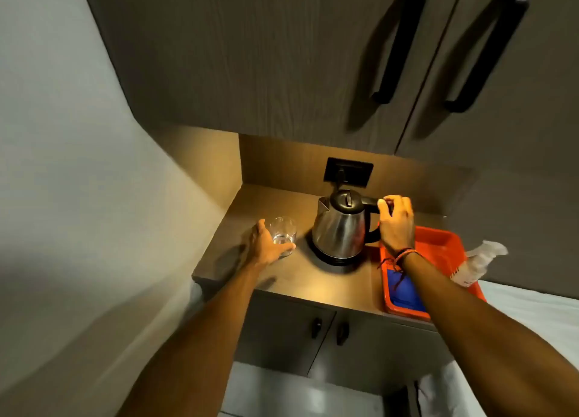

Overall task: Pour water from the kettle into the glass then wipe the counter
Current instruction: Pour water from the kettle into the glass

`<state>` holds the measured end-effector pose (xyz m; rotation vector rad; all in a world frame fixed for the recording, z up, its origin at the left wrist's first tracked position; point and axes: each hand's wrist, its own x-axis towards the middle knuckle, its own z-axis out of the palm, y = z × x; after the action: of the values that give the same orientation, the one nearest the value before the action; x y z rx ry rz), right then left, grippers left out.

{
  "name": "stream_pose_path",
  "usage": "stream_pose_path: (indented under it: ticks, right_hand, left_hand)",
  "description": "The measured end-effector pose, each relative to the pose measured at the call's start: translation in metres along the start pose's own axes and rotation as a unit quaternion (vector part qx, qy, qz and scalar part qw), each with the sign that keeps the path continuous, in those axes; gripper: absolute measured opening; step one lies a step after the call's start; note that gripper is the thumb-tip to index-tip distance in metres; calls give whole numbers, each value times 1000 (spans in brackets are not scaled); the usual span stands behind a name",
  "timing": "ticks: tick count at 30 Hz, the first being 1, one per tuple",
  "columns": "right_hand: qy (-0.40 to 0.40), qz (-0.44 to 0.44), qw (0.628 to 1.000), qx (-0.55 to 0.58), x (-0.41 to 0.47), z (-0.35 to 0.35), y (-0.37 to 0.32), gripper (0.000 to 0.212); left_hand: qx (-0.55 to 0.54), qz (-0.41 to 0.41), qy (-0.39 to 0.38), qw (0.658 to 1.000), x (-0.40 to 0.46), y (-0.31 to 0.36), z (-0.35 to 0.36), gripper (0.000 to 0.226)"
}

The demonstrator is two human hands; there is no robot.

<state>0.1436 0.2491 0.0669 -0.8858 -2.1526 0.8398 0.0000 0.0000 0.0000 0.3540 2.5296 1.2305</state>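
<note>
A steel kettle point(340, 230) with a black lid and handle stands upright on its black base in the middle of the wooden counter point(313, 278). My right hand point(396, 223) is wrapped around the top of the kettle's handle. Left of the kettle stands a clear glass point(283, 230), which looks to hold a little water. My left hand point(266, 244) cups the glass from the near left side, thumb on its front. A blue cloth point(404, 291) lies in an orange tray point(438, 241) at the counter's right end.
A spray bottle point(476, 263) lies at the tray's right edge. A black wall socket point(349, 172) sits behind the kettle. Upper cabinets with black handles point(398, 43) hang low above. The left wall closes in the counter. Lower cabinet doors point(329, 329) are below.
</note>
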Motion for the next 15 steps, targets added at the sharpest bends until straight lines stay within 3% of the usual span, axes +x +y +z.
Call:
stream_pose_path:
  ticks: [4, 8, 11, 15]
  right_hand:
    - [3, 106, 991, 85, 30, 12, 18, 26]
    - [0, 213, 962, 169, 48, 30, 39, 43]
    - [47, 289, 929, 226, 53, 39, 36, 32]
    - [107, 289, 919, 244, 59, 51, 31, 26]
  left_hand:
    - [-120, -67, -3, 991, 18, -11, 22, 114]
    - [-168, -59, 21, 984, 29, -10, 40, 102]
    - [-169, -48, 44, 983, 41, -18, 51, 92]
    - [-149, -33, 61, 986, 45, -22, 56, 83]
